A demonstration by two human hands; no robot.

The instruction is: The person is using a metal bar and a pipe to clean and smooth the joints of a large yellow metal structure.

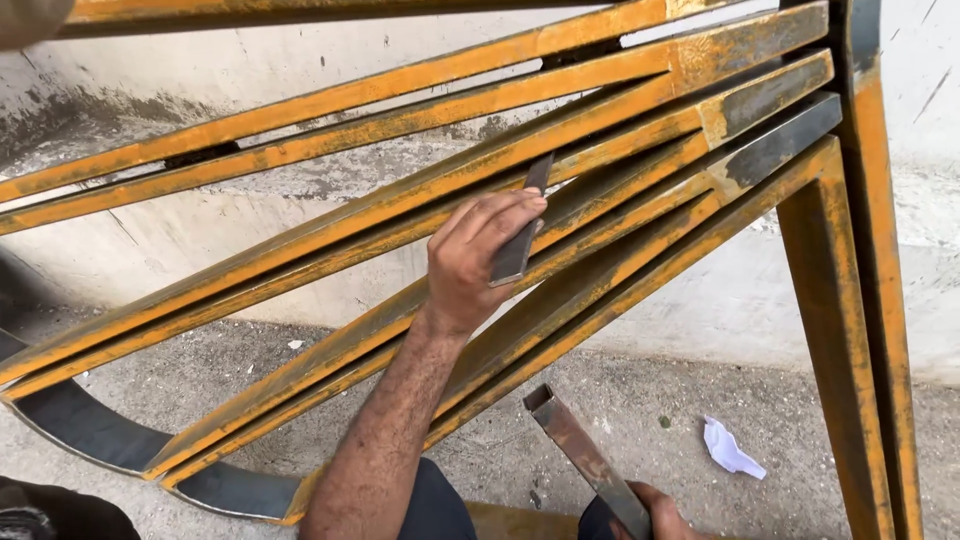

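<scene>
Fitting a short flat steel strip (pixel 522 232) into the gap between rusty yellow slanted bars of a metal frame (pixel 620 110), centre of frame. Probably best kept parallel to the bars, pressed flat against the neighbouring bar, end lined up before letting go; a tilt would likely jam it or leave it crooked.

Left hand (pixel 470 262), centre of frame, arm coming up from bottom middle. Fingers (pixel 500 212) curled tight round the strip, thumb side on top, strip poking out above and below the grip. Upper end of strip touching a slanted bar; lower end hanging free in front of the bars.

Right hand (pixel 660 512), bottom edge right of centre, mostly cut off. Wrapped round the lower end of a square steel tube (pixel 580 455), open end pointing up-left, held off the floor. Fingers closed on it as far as visible.

Concrete floor (pixel 640 400) below, grey wall (pixel 250 70) behind frame. Crumpled white paper scrap (pixel 730 448) on floor, lower right. Dark curved steel band (pixel 80 430) at lower left, joined to frame bottom.
</scene>
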